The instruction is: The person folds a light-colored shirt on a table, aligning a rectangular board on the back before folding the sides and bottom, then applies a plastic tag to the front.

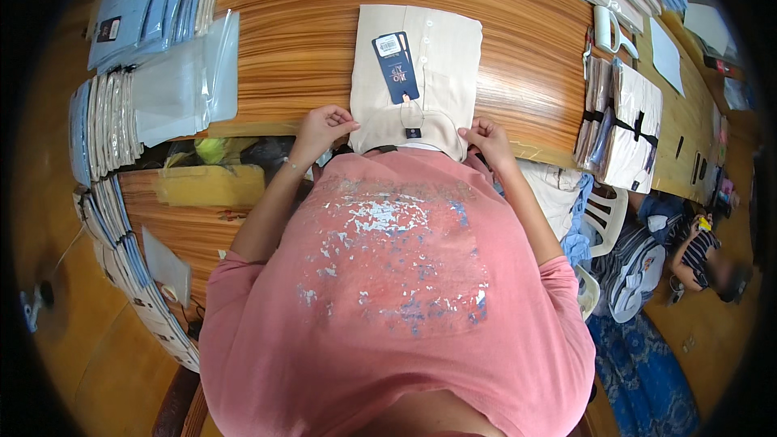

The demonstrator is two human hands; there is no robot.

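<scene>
Folded and tagged, the beige shirt (453, 48) sits on the tabletop (283, 40) between the hands; left hand (328, 126) and right hand (490, 142) pinch its near sides, still unbagged!

On the table (283, 57), packaged garments (137, 12) flank the shirt (453, 65) left and right.
</scene>
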